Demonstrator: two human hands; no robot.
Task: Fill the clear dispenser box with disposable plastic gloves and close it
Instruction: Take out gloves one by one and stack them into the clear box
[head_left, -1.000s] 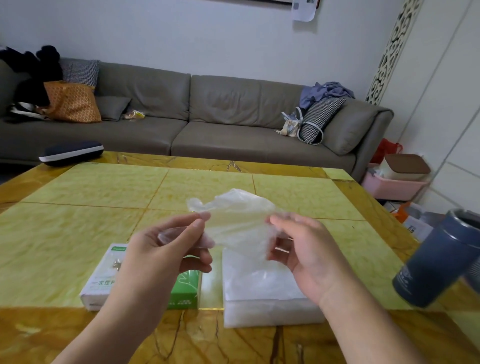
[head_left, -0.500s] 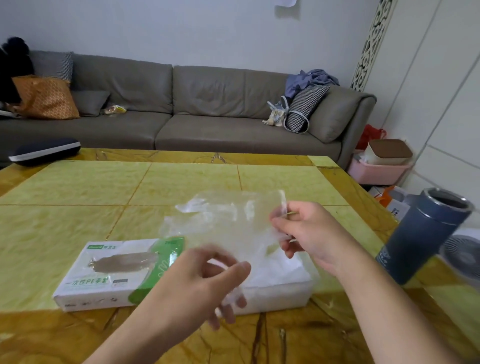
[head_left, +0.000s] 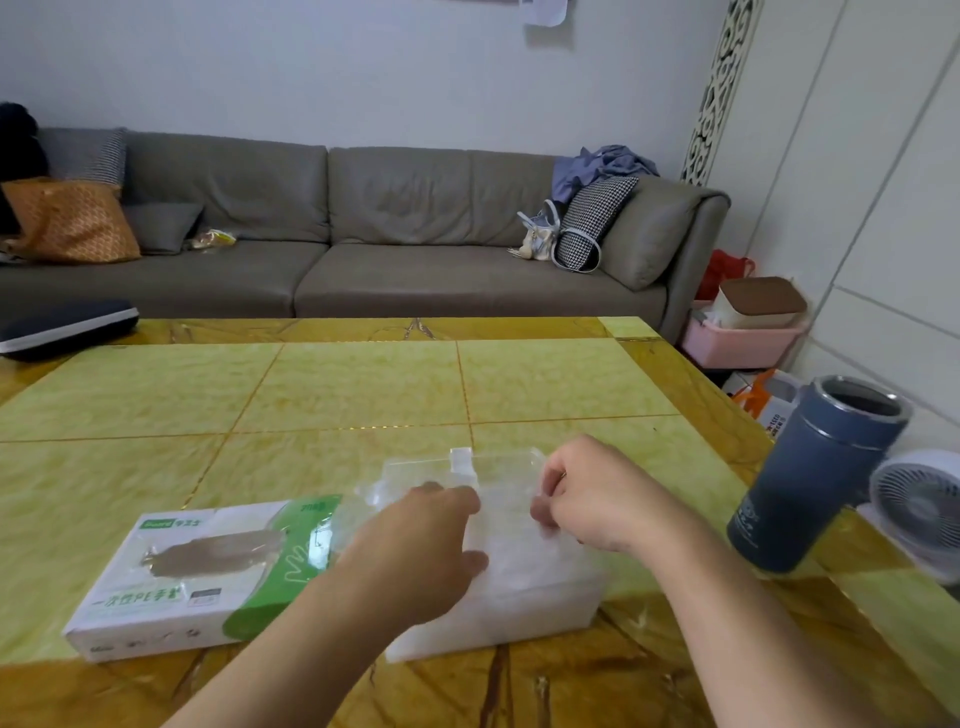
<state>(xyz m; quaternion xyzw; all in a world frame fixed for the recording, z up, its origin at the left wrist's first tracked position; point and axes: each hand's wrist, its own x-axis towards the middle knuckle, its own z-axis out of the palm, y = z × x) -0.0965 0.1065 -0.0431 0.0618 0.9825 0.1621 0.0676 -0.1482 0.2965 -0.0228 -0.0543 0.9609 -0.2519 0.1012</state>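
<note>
The clear dispenser box (head_left: 498, 608) sits on the bench (head_left: 363, 395) near its front edge, packed with white gloves (head_left: 524, 566), its lid (head_left: 483, 470) raised behind. The left hand (head_left: 415, 545) lies over the gloves, fingers loosely bent — the right hand (head_left: 587, 499) pinches thin plastic. A glove carton (head_left: 197, 571) lies just left.

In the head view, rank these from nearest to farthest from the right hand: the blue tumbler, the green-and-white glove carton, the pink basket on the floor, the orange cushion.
From the right hand:
1. Blue tumbler, standing just to its right at the table edge.
2. Green-and-white glove carton, left of the hand, beyond the left hand.
3. Pink basket, on the floor past the table's far right corner.
4. Orange cushion, far left on the sofa.
</note>
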